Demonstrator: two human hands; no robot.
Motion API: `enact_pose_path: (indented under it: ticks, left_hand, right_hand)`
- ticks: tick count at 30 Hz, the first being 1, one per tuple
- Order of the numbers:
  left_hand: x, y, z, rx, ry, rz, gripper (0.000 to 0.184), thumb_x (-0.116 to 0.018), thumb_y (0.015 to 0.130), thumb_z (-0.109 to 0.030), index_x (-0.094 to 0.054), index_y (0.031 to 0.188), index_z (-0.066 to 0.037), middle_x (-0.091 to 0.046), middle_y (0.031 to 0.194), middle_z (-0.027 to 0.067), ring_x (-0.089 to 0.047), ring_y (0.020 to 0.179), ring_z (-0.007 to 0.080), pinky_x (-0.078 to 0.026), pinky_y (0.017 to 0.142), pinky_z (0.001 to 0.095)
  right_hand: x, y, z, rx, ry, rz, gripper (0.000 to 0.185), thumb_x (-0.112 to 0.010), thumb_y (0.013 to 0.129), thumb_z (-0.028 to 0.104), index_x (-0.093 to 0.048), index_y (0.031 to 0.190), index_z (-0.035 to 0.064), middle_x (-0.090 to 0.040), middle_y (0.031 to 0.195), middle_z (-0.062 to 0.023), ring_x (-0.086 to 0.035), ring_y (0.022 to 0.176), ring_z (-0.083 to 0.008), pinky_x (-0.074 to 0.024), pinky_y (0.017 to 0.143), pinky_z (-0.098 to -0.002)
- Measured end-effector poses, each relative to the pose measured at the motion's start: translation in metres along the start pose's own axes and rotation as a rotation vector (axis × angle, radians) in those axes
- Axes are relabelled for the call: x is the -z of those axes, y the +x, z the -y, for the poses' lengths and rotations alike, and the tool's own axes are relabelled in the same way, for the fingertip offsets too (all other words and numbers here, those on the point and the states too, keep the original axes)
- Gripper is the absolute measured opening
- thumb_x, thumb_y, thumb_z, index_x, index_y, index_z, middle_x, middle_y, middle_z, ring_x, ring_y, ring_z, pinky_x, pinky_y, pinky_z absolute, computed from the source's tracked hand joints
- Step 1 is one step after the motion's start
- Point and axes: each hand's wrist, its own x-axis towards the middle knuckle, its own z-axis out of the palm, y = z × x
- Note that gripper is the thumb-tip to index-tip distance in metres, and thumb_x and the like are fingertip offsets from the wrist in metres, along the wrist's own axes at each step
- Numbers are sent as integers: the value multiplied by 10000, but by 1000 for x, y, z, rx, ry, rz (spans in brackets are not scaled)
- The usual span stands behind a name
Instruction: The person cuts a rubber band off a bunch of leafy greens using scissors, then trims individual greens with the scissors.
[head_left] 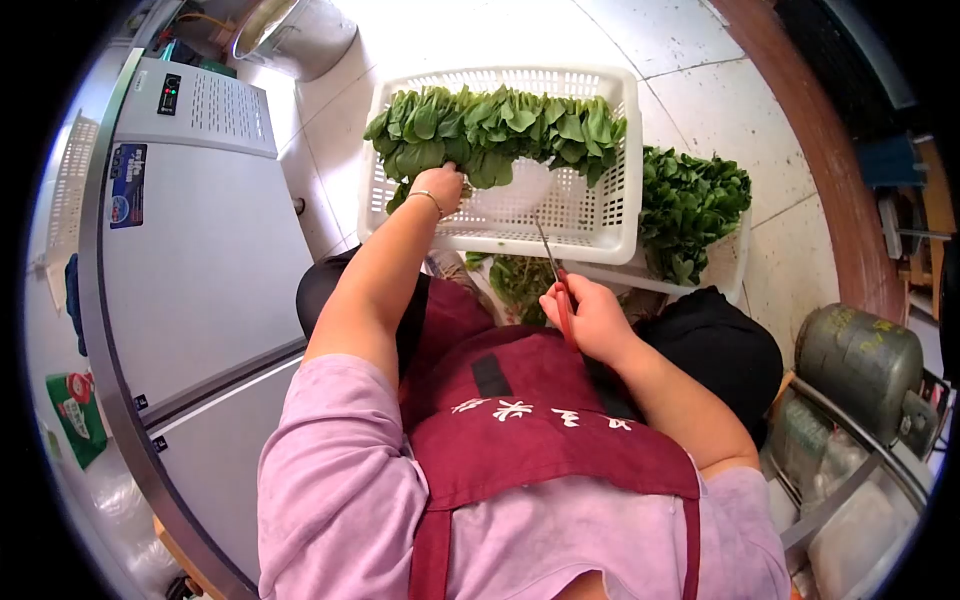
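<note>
A white slotted basket point(632, 160) holds rows of leafy greens point(500, 120) along its far side. My left hand point(440, 188) reaches over the near wall, its fingers curled at the stems of the front leaves and partly hidden. My right hand point(590, 318) grips red-handled scissors point(565, 300) just outside the near wall, the thin blades pointing up and away over the basket's edge. Loose greens point(525, 285) lie below the basket, between my knees.
More greens point(695, 205) fill a second pale container point(742, 250) at the right, partly under the basket. A steel cabinet point(210, 240) stands on my left and a metal pot point(300, 40) beyond it. At the right sit a gas cylinder point(860, 355) and a metal frame.
</note>
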Motion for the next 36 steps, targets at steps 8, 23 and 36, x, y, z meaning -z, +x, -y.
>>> enact_pose_path:
  ticks: [8, 23, 36]
  left_hand:
    - [23, -26, 2, -38, 22, -26, 255, -594, 748, -211, -602, 942, -46, -584, 981, 142, -624, 864, 322, -508, 768, 414]
    - [5, -29, 15, -71, -10, 0, 502, -734, 703, -333, -539, 1086, -73, -614, 1023, 138, -595, 983, 324, -485, 847, 410]
    - [7, -20, 8, -96, 66, 87, 390, -692, 633, -213, -596, 989, -86, -652, 948, 150, -610, 934, 318, -484, 833, 407]
  right_hand:
    - [-2, -2, -3, -8, 14, 18, 289, -658, 814, 275, -593, 904, 8, -624, 773, -180, -613, 710, -317, -470, 649, -371]
    - [-4, -2, -6, 21, -40, -1, 295, -646, 812, 306, -590, 875, 24, -617, 771, -187, -597, 731, -364, -460, 647, -411]
    - [-3, 0, -2, 27, -102, 32, 315, -632, 818, 333, -587, 863, 25, -615, 769, -185, -597, 730, -367, -460, 643, -415]
